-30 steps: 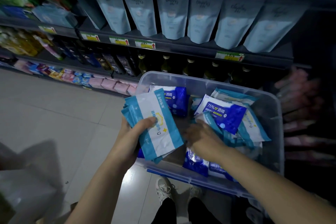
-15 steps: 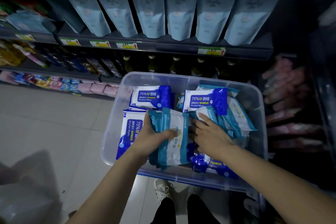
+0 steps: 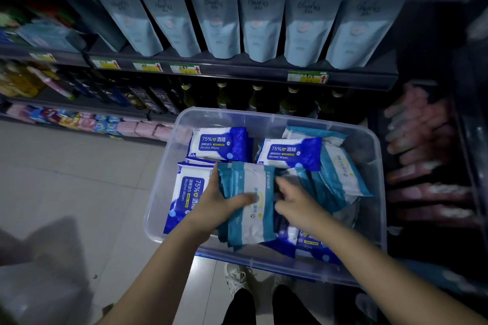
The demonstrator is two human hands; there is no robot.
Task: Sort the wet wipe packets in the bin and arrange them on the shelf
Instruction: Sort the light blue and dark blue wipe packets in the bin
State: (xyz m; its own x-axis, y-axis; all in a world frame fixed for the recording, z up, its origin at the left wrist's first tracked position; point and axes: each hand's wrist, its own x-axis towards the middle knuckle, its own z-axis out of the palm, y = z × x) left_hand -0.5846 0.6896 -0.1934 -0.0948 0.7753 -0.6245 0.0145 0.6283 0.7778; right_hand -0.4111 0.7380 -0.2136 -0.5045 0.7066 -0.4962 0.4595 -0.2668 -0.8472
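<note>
A clear plastic bin (image 3: 169,166) stands on the floor before the shelves, filled with wet wipe packets. My left hand (image 3: 219,204) grips a stack of teal-and-white packets (image 3: 253,216), held on edge inside the bin with my thumb across the front one. My right hand (image 3: 295,202) reaches in beside the stack with its fingers spread loosely among more teal packets (image 3: 340,179); it holds nothing that I can see. Dark blue alcohol wipe packets lie at the back left (image 3: 219,144), the back middle (image 3: 290,153) and the left side (image 3: 187,198).
The shelf (image 3: 237,71) above the bin carries a row of pale blue pouches (image 3: 261,26) with price tags below. Dark bottles (image 3: 256,100) stand on the shelf under it. Pink packets (image 3: 422,140) fill shelves at right. Tiled floor (image 3: 66,179) lies left; my shoes (image 3: 235,277) are under the bin.
My left hand lowered the teal stack from above the bin's left edge down into the bin. My right hand stayed among the teal packets and shifted slightly.
</note>
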